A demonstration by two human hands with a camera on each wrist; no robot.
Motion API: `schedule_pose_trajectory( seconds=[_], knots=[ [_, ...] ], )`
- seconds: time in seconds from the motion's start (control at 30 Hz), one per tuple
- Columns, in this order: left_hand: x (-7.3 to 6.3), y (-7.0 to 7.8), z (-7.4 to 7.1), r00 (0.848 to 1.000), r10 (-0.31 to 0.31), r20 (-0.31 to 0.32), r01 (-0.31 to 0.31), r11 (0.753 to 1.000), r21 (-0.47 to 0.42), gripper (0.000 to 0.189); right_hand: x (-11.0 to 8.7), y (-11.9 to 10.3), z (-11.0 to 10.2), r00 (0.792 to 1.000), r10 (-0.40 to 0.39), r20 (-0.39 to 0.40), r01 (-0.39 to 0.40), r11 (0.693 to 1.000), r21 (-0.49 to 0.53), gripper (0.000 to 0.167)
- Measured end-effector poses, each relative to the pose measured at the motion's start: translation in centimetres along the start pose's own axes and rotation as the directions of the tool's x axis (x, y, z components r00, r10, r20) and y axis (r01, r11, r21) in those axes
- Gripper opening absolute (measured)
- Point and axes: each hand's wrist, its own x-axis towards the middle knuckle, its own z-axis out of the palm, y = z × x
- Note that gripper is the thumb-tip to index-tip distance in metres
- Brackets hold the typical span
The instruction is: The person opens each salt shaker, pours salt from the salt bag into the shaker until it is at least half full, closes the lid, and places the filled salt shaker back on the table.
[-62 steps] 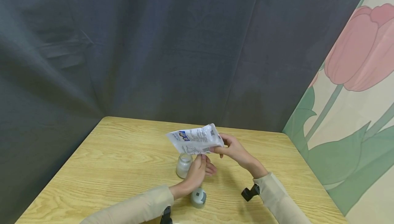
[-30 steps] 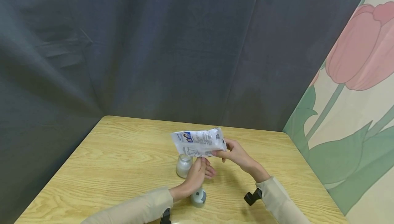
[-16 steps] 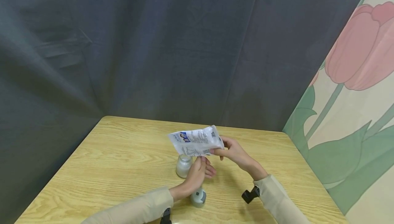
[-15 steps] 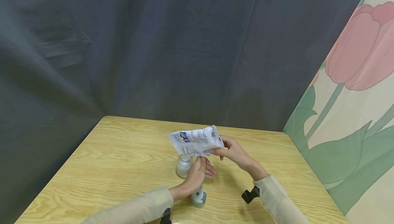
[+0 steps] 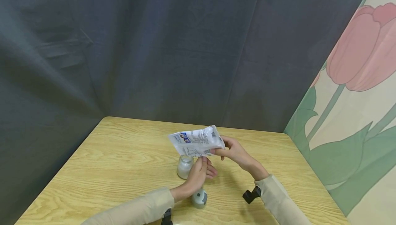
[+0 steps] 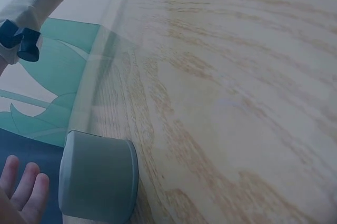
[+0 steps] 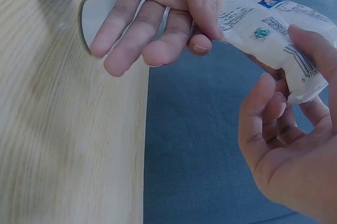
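A white printed plastic pouch (image 5: 198, 141) is tilted over an open glass jar (image 5: 185, 168) holding something white. My right hand (image 5: 235, 152) grips the pouch's right end, thumb on the printed face. My left hand (image 5: 196, 174) pinches its lower edge between thumb and index finger, as the right wrist view shows, while the other fingers (image 7: 124, 50) stick out straight. The pouch's left end hangs above the jar's mouth. Close below the left wrist, a grey-green cylinder (image 5: 199, 198) stands on the table; in the left wrist view this cylinder (image 6: 98, 176) is beside the fingertips (image 6: 39, 184).
The wood-grain table (image 5: 123, 159) carries the jar and the cylinder. A dark curtain (image 5: 173, 53) hangs behind its far edge, and a tulip-patterned wall panel (image 5: 355, 115) stands along the right. Each beige sleeve (image 5: 148, 206) has a black wrist camera (image 5: 252, 194).
About one second ago the pouch's right end sat lower and farther right. Since then my right hand has lifted it slightly up and left. The left hand, jar and cylinder stay put.
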Motion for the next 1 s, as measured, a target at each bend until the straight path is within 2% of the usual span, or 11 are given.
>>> schedule_pose_trajectory(
  seconds=[0.27,0.63,1.0],
  knots=[
    [0.0,0.3,0.0,1.000,0.021,0.001,-0.021,0.999,0.030,0.036,0.2,-0.2,0.0,1.000,0.007,-0.008,-0.007,1.000,-0.005,0.038],
    [0.0,0.2,0.0,1.000,0.021,0.002,-0.021,0.999,0.033,0.037,0.3,-0.3,0.0,1.000,-0.001,0.001,0.001,1.000,-0.010,0.039],
    [-0.4,1.5,0.0,1.000,0.006,-0.003,-0.006,0.999,0.039,0.037,0.3,-0.3,0.1,1.000,-0.003,0.001,0.003,1.000,-0.010,0.038]
  ],
)
